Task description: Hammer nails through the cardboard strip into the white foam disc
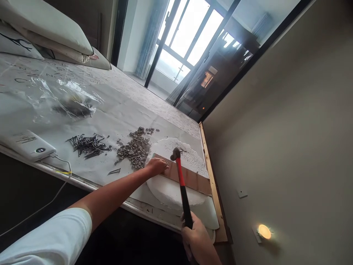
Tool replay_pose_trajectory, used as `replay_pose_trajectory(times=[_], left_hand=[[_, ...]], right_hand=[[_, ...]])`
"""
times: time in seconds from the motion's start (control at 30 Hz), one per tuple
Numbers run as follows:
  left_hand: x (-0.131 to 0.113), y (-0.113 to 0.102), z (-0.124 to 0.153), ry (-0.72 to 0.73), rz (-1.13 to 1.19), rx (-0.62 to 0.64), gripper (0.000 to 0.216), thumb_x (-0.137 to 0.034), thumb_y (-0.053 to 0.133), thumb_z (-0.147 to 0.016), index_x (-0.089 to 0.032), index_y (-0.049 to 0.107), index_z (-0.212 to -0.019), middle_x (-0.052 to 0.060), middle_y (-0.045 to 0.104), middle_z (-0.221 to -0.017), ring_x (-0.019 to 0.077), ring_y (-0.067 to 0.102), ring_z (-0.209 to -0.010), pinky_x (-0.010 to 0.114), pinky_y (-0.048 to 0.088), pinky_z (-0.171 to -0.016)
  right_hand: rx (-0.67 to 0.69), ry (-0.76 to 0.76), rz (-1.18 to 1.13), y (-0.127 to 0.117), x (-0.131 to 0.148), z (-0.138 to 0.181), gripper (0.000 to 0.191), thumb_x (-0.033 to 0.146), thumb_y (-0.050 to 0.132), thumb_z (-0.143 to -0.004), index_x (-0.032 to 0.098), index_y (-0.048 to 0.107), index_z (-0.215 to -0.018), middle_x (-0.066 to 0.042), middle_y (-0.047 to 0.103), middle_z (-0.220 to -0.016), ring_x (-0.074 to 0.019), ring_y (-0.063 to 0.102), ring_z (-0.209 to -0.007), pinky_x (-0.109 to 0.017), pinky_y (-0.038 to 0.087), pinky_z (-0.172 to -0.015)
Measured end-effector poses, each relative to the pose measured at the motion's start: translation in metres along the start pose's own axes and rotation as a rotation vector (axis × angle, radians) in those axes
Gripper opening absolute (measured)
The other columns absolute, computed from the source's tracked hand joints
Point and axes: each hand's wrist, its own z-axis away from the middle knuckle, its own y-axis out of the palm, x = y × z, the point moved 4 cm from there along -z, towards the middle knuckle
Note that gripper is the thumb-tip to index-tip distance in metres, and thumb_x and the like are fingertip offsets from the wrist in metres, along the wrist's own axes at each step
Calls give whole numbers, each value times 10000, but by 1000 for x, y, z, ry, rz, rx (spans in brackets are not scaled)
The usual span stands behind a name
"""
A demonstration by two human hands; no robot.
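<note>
The hammer (181, 178), its handle red and black, is gripped low by the right hand (198, 237), metal head uppermost. The narrow brown board (195, 179) is laid across a white slab (168, 191), its left end touched by the left hand (157, 166).

We get a dim, tilted wide view lit mainly by the window (187, 36), its panes (191, 20) blown out to white, with a small lamp (264, 232) glowing warmly on the shadowed wall (289, 125), glare streaking the plastic bag (74, 101), near-black beneath the mattress (132, 88), and the hammer (181, 173) fairly crisp.
</note>
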Motion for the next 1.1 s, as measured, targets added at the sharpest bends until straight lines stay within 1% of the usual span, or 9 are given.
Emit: replay_pose_trajectory(times=[0.27, 0.37, 0.47, 0.57, 0.73, 0.83, 0.93, 1.03, 1.1], left_hand=[[1, -5, 1, 21, 138, -4, 314, -333, 560, -788, -143, 600, -540, 53, 602, -612, 146, 524, -570, 265, 322, -560], [1, -6, 4, 20, 219, -18, 313, -319, 579, -755, -147, 573, -493, 45, 576, -572, 130, 491, -529, 260, 302, -540], [0, -9, 7, 50, 245, -43, 273, -242, 571, -693, -157, 525, -437, 30, 546, -546, 116, 448, -505, 262, 271, -516], [0, -12, 7, 59, 259, -70, 255, -193, 507, -651, -165, 450, -404, -2, 464, -491, 98, 370, -472, 262, 232, -494], [17, -12, 2, -111, 449, -137, 255, -212, 421, -648, -175, 349, -406, -33, 332, -438, 90, 285, -465, 254, 190, -487], [26, -7, -1, -216, 572, -135, 258, -233, 384, -645, -186, 293, -409, -45, 267, -423, 87, 263, -460, 250, 185, -483], [28, -6, -4, -261, 660, -113, 254, -258, 378, -643, -193, 267, -424, -51, 242, -429, 82, 253, -454, 247, 184, -474], [30, -14, -6, -287, 765, -121, 237, -273, 368, -654, -201, 265, -453, -53, 236, -444, 80, 249, -453, 237, 194, -460], [38, -28, -3, -310, 810, -176, 220, -287, 363, -670, -203, 283, -484, -52, 261, -461, 82, 263, -461, 228, 216, -457]], right_hand=[[-28, -51, -32, -2, 4, 4, 132, 222, 415, -677, 199, 405, -806, 136, 303, -364, -59, 255, -280, -175, 249, -296], [41, -5, -33, 2, 0, 2, 107, 206, 413, -673, 205, 400, -779, 136, 294, -361, -60, 242, -275, -175, 246, -288], [84, 13, -42, 4, 0, 3, 98, 208, 408, -669, 209, 389, -765, 135, 299, -340, -66, 247, -262, -177, 239, -281], [56, -22, -68, 0, 5, 5, 114, 222, 412, -679, 208, 386, -789, 137, 312, -359, -60, 251, -268, -172, 250, -286], [61, -7, -45, 3, -4, -2, 128, 185, 401, -650, 205, 389, -775, 143, 298, -341, -58, 255, -258, -164, 245, -273], [89, 37, -50, 10, -18, -9, 133, 193, 405, -607, 208, 386, -738, 141, 306, -331, -57, 243, -242, -171, 238, -254], [78, -4, -93, 11, -21, -11, 124, 217, 415, -625, 207, 390, -746, 139, 316, -335, -57, 250, -244, -168, 238, -256], [75, -68, -167, 10, -16, -12, 141, 233, 419, -660, 201, 402, -797, 146, 308, -330, -55, 240, -242, -158, 224, -256], [90, -70, -265, 9, -17, -17, 184, 261, 444, -667, 197, 408, -836, 151, 304, -332, -54, 229, -234, -158, 222, -250]])
